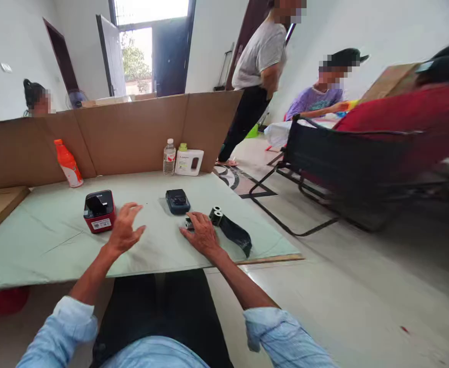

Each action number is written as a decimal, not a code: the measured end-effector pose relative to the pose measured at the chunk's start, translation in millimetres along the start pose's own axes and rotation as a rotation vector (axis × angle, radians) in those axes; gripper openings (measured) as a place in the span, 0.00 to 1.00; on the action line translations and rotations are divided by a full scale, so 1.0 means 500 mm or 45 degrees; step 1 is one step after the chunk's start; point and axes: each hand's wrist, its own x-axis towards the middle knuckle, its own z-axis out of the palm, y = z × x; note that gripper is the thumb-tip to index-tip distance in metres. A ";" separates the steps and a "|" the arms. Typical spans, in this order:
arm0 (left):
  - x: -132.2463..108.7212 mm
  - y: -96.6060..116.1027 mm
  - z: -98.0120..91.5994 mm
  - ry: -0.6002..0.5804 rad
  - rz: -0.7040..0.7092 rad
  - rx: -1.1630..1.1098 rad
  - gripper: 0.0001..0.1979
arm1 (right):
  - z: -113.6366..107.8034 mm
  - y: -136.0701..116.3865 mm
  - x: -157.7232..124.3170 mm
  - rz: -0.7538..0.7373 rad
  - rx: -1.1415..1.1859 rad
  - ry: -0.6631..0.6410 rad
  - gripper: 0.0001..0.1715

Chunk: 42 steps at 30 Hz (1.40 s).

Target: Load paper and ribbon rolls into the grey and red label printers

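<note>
My left hand hovers over the table, fingers spread and holding nothing. Just left of it stands a boxy red and black device with a white label on its front. My right hand is low over the tabletop, thumb and fingers around a small white roll, which they partly cover. Behind that roll sits a small dark blue portable printer. Right of my right hand are small rolls with dark edges, and a black strip trails from them toward the table's near edge.
A cardboard screen borders the table's far side. Before it stand an orange bottle, a clear water bottle and a white jug. Flat cardboard lies left. Beyond are several people and a black folding chair.
</note>
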 end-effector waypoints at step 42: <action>-0.105 -0.258 -0.032 0.197 -0.890 -0.896 0.44 | 0.111 -0.407 0.193 0.001 1.317 -0.363 0.33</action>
